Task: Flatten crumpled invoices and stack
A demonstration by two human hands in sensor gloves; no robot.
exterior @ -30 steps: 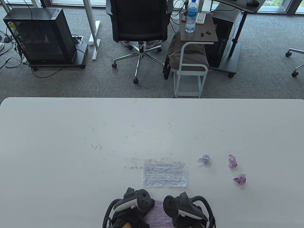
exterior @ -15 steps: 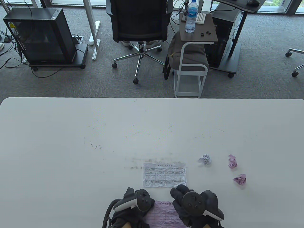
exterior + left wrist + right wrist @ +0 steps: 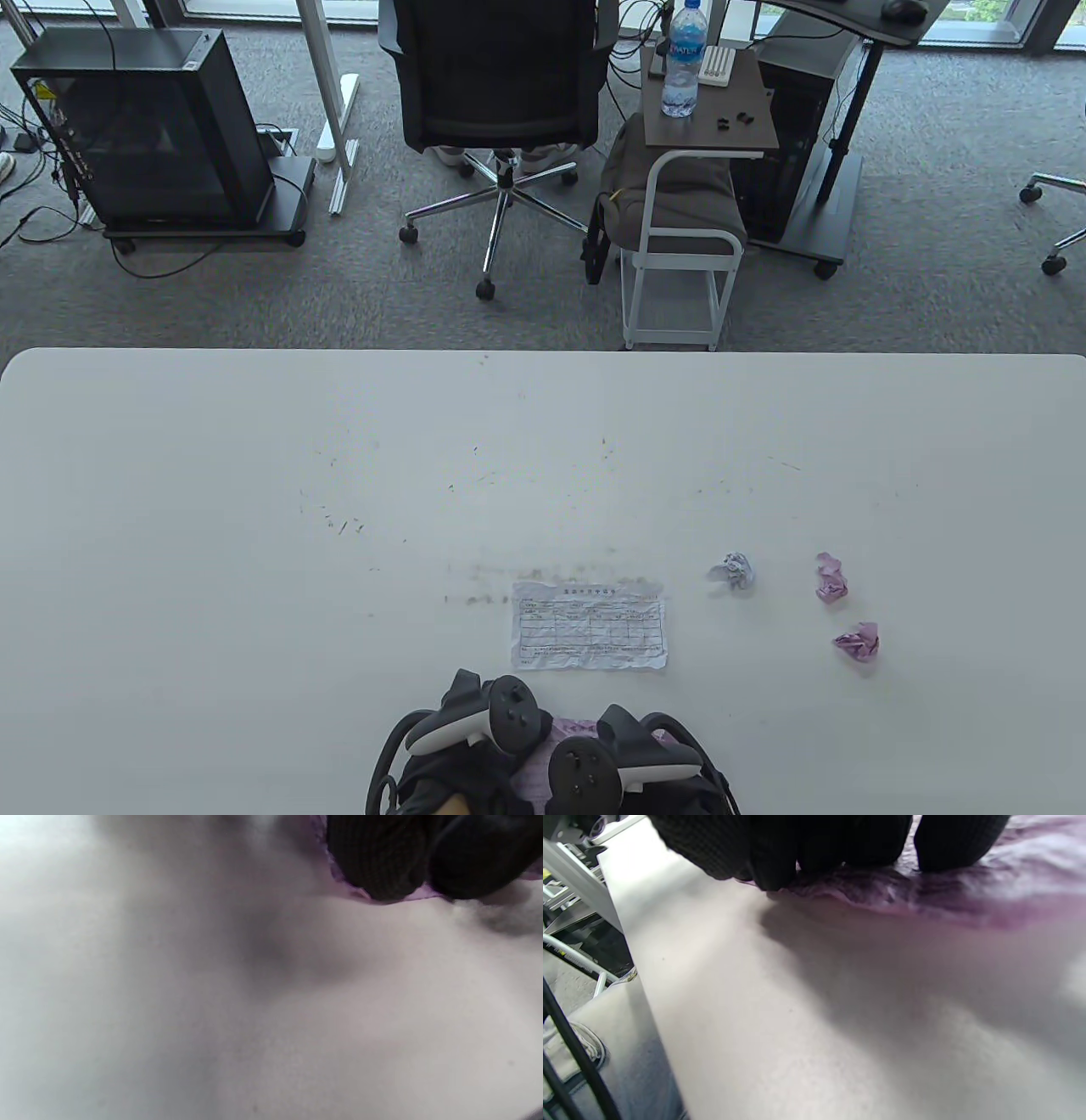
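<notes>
A pink invoice (image 3: 570,728) lies at the table's near edge, mostly hidden under both hands. My left hand (image 3: 475,734) rests on its left part; in the left wrist view its fingertips (image 3: 377,861) press on the paper's edge (image 3: 418,893). My right hand (image 3: 604,762) lies over the sheet's right part; in the right wrist view its fingertips (image 3: 780,861) press the wrinkled pink sheet (image 3: 925,895) onto the table. A flattened white invoice (image 3: 590,626) lies just beyond the hands.
Three crumpled balls lie to the right: a whitish one (image 3: 734,570) and two pink ones (image 3: 831,577) (image 3: 857,639). The white table (image 3: 254,509) stretches left and far. An office chair (image 3: 501,76) and a small cart (image 3: 687,212) stand beyond it.
My right hand swept out to the right over the pink invoice, then came back left and toward me. The left hand has stayed in place.
</notes>
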